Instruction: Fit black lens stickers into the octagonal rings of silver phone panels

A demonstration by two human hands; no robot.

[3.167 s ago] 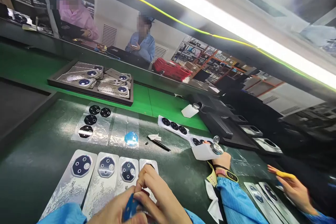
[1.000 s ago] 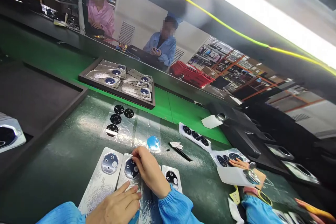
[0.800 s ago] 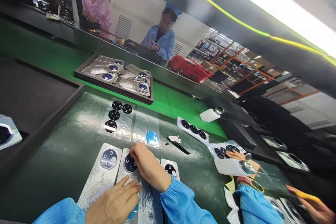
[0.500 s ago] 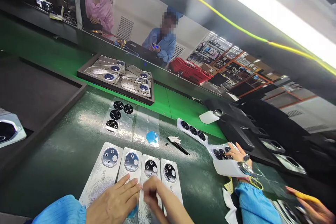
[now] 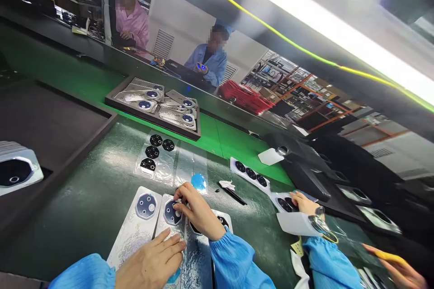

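Several silver phone back covers with octagonal dark lens areas lie in a row on the dark green mat. My left hand lies flat across the lower part of the second back cover, fingers stretched out. A bit of blue film shows under its fingertips. My right hand reaches over the third back cover, its thumb and fingers drawn together at the second cover's lens area. Whatever they pinch is too small to make out. To the left lies the first back cover; the fourth is mostly hidden by my right arm.
Beyond are clear film with black octagonal pieces, a blue round sticker and black tweezers. A tray of back covers stands behind. At right, a co-worker's hand touches black lens pieces beside a white bottle.
My right hand has moved up and left, from over the third cover to the second cover's lens area. My left hand stays flat on the second cover. The view has shifted slightly.
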